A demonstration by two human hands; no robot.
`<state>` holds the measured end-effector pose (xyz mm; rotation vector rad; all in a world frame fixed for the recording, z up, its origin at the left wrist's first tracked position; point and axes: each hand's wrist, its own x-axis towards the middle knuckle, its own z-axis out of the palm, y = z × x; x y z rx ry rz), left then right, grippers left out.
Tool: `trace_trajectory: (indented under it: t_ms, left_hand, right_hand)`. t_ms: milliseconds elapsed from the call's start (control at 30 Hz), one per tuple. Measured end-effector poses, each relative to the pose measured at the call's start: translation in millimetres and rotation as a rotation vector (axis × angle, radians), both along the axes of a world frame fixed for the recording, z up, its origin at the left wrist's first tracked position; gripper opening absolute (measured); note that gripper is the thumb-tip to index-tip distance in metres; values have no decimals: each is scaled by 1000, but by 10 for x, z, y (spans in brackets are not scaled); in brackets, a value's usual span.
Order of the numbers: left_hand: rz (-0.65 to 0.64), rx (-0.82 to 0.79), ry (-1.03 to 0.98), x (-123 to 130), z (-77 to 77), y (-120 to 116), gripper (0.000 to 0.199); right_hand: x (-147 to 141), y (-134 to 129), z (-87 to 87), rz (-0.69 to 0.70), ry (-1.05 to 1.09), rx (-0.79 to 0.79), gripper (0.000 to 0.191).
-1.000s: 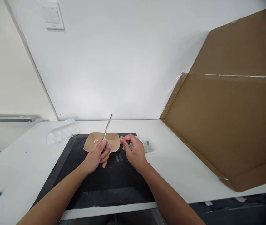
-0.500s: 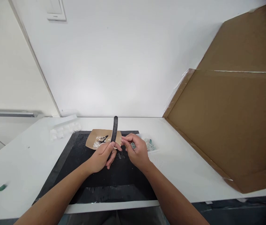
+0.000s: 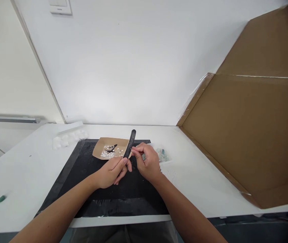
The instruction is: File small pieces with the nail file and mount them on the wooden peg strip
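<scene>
Black file, with rounded tip, held raised over the right side of a brown tray, its upper end leaning slightly to the right. From its slim form it is judged light and fairly stiff, with a dry, probably gritty face that should not slip readily; a bend across its length could crease or snap it. The lower end offers the surest hold, leaving the upper face exposed. There the left hand grips it, thumb along the near face and fingers curled behind, the forearm entering obliquely from the lower left. The right hand lies just beside the file, thumb and forefinger brought together in a narrow pinch close to its right edge; whether a small piece sits between them cannot be told. Its forearm rises from the lower right. White chips and dark fragments lie in the tray, which rests on a black mat. Beyond the right hand, a white tray holds pale and greenish bits; a green piece lies far to the left.
</scene>
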<state>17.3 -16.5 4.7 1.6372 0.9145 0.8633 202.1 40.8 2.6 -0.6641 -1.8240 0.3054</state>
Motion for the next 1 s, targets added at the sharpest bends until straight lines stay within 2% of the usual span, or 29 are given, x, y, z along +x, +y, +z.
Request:
trace_trajectory:
  t_ms: [200, 400, 600, 767, 1000]
  left_hand:
    - [-44, -42, -32, -11, -2, 2, 48]
    - [-60, -63, -75, -25, -10, 24, 49]
    - [-66, -80, -94, -25, -11, 36, 50]
    - [-61, -75, -94, -25, -18, 43, 51]
    - [-49, -63, -86, -24, -35, 45, 50]
  right_hand:
    - [22, 34, 2, -54, 16, 3, 14]
    - [33, 34, 12, 29, -105, 25, 16]
    - [68, 90, 23, -84, -106, 46, 15]
    - [49, 54, 20, 26, -168, 67, 16]
    - [82, 113, 18, -95, -87, 37, 15]
